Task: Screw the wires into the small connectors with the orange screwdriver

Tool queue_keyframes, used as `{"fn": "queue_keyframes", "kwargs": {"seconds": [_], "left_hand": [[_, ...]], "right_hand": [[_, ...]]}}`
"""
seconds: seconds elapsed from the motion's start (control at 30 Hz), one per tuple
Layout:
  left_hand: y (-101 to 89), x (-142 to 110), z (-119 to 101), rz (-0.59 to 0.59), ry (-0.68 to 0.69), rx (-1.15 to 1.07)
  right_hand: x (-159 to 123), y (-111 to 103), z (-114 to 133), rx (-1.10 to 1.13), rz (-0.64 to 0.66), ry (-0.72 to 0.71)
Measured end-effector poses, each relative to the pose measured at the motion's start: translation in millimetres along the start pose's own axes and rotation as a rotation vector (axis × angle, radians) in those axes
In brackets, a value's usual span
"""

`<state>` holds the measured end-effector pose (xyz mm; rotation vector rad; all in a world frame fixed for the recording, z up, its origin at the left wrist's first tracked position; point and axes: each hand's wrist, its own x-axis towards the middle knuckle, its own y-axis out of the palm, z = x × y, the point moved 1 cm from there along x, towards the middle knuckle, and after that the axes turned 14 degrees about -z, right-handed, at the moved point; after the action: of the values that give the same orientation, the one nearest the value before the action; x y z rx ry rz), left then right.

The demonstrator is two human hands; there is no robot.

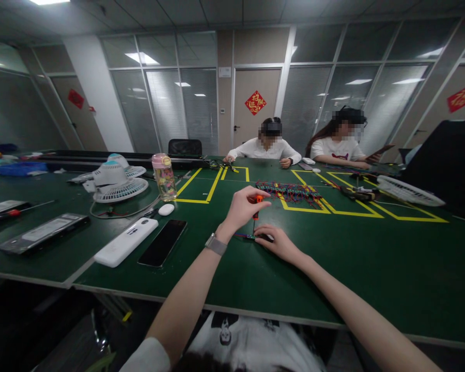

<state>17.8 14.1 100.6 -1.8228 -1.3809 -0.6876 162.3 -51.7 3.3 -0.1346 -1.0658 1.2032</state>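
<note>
My left hand (242, 209), with a watch on the wrist, is closed around the orange-red handle of a screwdriver (259, 199). The screwdriver stands upright, its thin shaft pointing down at a small circuit board (250, 237) with coloured wires on the green tabletop. Low on the table, my right hand (279, 242) grips the board's right end between curled fingers. Something dark shows beneath that hand; I cannot make out what it is. Beyond both hands lies a pile of similar wired boards (290, 193).
To my left are a black phone (163, 243), a white power bank (126, 242), a hard drive (44, 232), a bottle (164, 178) and a white fan (118, 181). Yellow tape (306, 210) marks the table. Two people (269, 147) sit opposite. A black monitor (445, 160) stands right.
</note>
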Motion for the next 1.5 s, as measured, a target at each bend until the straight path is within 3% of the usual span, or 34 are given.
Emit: {"fn": "queue_keyframes", "kwargs": {"seconds": [0.03,0.1,0.23,0.37,0.53,0.6,0.73,0.87,1.0,1.1,1.23,1.3,1.5], "left_hand": [[-0.9,-1.4,-0.5,-0.073,0.106,0.179],[-1.2,-4.5,-2.2,-0.087,0.284,0.457],[0.4,-8.0,-7.3,-0.027,0.396,0.596],[4.2,-8.1,-9.2,-0.002,0.328,0.375],[13.6,-7.1,0.9,-0.035,0.062,-0.048],[16.2,-6.5,5.2,-0.056,-0.017,-0.123],[12.7,-5.4,6.8,-0.111,-0.007,-0.016],[3.2,-7.0,0.6,-0.140,0.151,0.270],[0.2,-9.0,-6.1,-0.065,0.286,0.492],[2.8,-7.6,-6.7,-0.058,0.246,0.372],[10.1,-4.9,-1.0,-0.058,0.065,0.024],[13.1,-5.2,1.4,-0.041,-0.001,-0.050],[9.7,-9.6,-4.5,-0.094,0.202,0.267]], "right_hand": [[0.0,0.2,-0.2,0.000,-0.001,0.000],[-0.1,0.4,-0.4,0.000,-0.003,0.000],[-0.6,0.5,-0.5,-0.007,-0.007,0.005],[-0.6,0.8,-1.3,0.000,-0.001,0.000],[0.7,1.5,-2.0,-0.020,0.008,-0.014],[1.2,1.7,-1.4,-0.038,0.015,-0.028],[1.3,2.2,1.0,-0.059,0.009,-0.045],[1.2,3.7,3.3,-0.078,-0.013,-0.036],[2.0,5.5,3.3,-0.107,-0.031,-0.034],[2.7,6.8,1.6,-0.096,-0.036,-0.036],[3.3,8.9,-2.0,-0.024,-0.046,0.011],[3.8,9.8,-3.0,0.008,-0.051,0.038],[5.2,10.8,-0.9,-0.003,-0.068,0.097]]}}
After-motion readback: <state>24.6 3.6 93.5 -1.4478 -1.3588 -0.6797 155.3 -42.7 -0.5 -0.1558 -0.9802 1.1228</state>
